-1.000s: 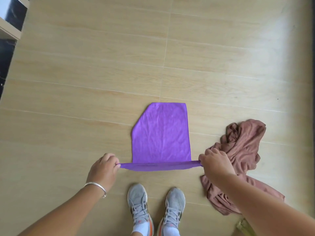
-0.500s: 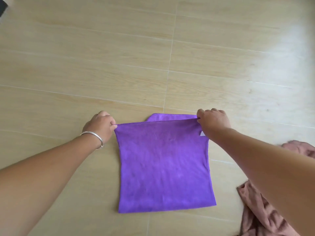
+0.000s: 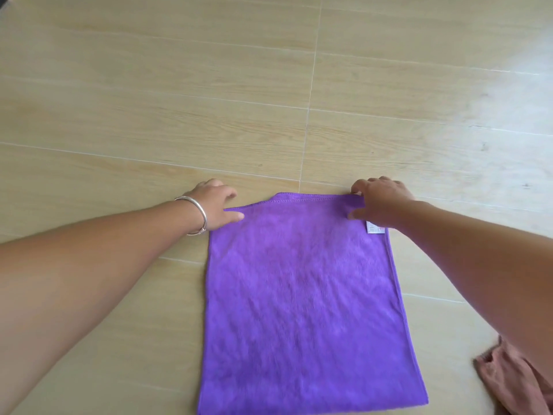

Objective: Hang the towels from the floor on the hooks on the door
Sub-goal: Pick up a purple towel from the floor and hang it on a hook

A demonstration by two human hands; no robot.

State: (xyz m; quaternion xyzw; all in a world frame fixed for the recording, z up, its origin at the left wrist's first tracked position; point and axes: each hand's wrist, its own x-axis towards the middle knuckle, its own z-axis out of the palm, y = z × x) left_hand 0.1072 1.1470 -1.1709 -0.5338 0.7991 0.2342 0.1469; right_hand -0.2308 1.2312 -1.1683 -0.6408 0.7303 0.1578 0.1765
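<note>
A purple towel (image 3: 302, 295) lies folded flat on the wooden floor (image 3: 149, 115), with a white label (image 3: 375, 227) near its far right corner. My left hand (image 3: 214, 205), a silver bangle on its wrist, pinches the far left corner between thumb and fingers. My right hand (image 3: 378, 202) pinches the far right corner the same way, low against the floor. A crumpled brown towel (image 3: 514, 381) lies at the bottom right, partly hidden by my right forearm. The door and its hooks are out of view.
Pale wood-look floor tiles fill the view. A dark object shows only as a sliver at the top left corner (image 3: 3, 1).
Both hands carried the near edge of the purple towel up and over to its far edge, folding it in half, then lowered it onto the floor. The view moved closer and forward.
</note>
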